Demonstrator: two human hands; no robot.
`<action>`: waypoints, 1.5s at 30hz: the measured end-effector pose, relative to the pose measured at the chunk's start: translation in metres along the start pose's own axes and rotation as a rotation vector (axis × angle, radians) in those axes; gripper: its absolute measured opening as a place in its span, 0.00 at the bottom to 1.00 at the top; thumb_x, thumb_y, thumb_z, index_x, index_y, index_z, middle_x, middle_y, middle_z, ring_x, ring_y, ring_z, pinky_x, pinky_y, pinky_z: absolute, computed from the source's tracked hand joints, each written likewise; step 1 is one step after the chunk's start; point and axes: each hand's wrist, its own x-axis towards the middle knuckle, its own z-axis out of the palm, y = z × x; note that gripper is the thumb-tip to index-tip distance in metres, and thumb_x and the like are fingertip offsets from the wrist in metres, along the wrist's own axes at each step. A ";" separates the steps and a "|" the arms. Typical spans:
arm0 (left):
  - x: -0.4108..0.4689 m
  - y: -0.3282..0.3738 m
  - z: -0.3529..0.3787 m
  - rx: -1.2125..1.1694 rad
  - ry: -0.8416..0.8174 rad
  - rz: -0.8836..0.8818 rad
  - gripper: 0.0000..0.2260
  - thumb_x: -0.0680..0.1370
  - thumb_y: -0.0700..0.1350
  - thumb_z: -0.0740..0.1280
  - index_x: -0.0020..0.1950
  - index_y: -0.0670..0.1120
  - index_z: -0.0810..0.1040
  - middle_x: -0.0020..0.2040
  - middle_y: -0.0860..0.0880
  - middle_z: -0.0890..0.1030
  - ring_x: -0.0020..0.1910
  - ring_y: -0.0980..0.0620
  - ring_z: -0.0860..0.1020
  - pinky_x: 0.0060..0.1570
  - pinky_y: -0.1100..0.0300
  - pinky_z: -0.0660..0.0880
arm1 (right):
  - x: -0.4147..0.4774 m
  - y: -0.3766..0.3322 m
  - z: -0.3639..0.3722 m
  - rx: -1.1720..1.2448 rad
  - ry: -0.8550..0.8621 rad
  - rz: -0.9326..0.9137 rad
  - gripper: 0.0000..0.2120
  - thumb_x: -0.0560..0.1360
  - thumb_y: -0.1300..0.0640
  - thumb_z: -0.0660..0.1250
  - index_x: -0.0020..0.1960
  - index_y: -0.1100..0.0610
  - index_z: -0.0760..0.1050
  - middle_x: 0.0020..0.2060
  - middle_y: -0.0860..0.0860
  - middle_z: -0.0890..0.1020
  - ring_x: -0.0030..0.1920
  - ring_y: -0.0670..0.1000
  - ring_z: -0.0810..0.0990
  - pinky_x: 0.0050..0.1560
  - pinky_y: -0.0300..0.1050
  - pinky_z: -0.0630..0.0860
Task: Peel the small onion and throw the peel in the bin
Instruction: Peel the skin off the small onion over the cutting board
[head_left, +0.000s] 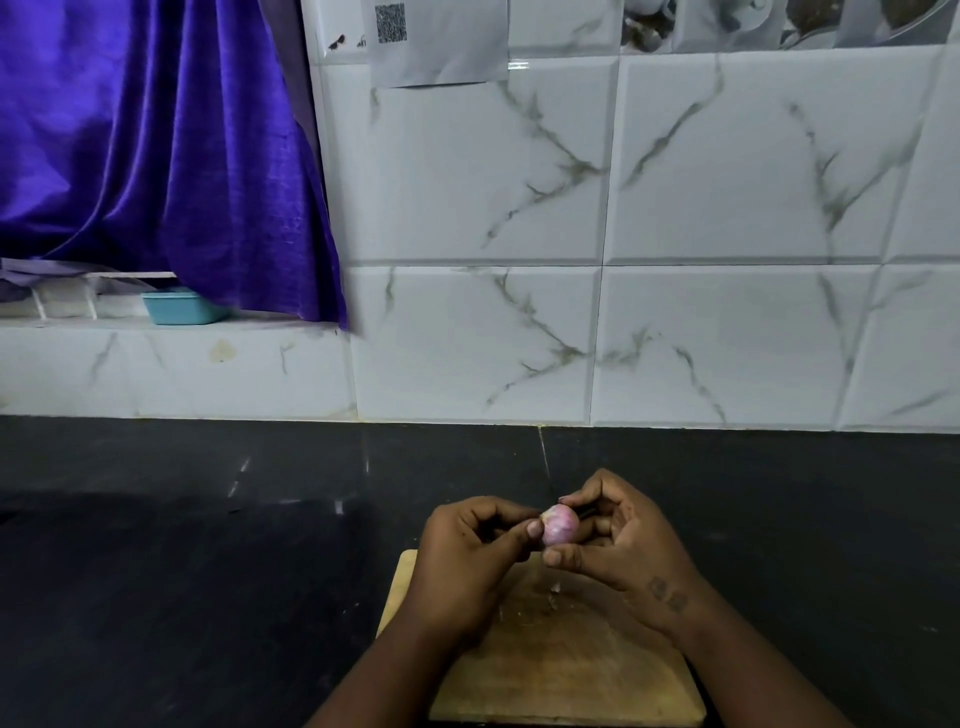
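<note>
A small pink-purple onion (560, 524) is held between both hands above the far end of a wooden cutting board (566, 670). My left hand (470, 551) pinches its left side with thumb and fingers. My right hand (618, 535) curls round its right side, thumb under it and index finger on top; a thin dark object (587, 512), possibly a knife handle, shows in this hand behind the onion. A small scrap of peel (555, 590) lies on the board below the onion. No bin is in view.
The board sits on a black counter (208, 545) that runs to a white marble-tiled wall (623, 260). At the back left a purple curtain (156, 145) hangs over a window ledge holding a teal tub (179, 307).
</note>
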 end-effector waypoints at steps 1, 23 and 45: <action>0.000 0.000 0.001 0.022 0.004 0.008 0.06 0.79 0.37 0.75 0.50 0.47 0.90 0.45 0.49 0.90 0.46 0.52 0.88 0.48 0.58 0.85 | 0.000 0.000 0.000 0.004 -0.001 0.001 0.25 0.60 0.61 0.83 0.52 0.64 0.77 0.48 0.54 0.89 0.48 0.54 0.89 0.46 0.43 0.84; 0.000 -0.006 -0.001 0.693 -0.173 0.091 0.07 0.83 0.50 0.68 0.47 0.55 0.83 0.44 0.56 0.82 0.45 0.58 0.79 0.45 0.54 0.79 | 0.000 0.001 -0.006 0.187 -0.080 0.098 0.18 0.71 0.62 0.76 0.61 0.56 0.83 0.54 0.60 0.87 0.52 0.60 0.87 0.49 0.51 0.86; 0.000 -0.002 0.002 0.228 0.064 0.148 0.10 0.76 0.41 0.79 0.51 0.56 0.88 0.49 0.57 0.86 0.50 0.57 0.85 0.48 0.62 0.82 | 0.000 0.006 0.001 -0.123 -0.045 0.013 0.21 0.67 0.63 0.82 0.55 0.46 0.84 0.53 0.46 0.87 0.55 0.49 0.86 0.55 0.49 0.84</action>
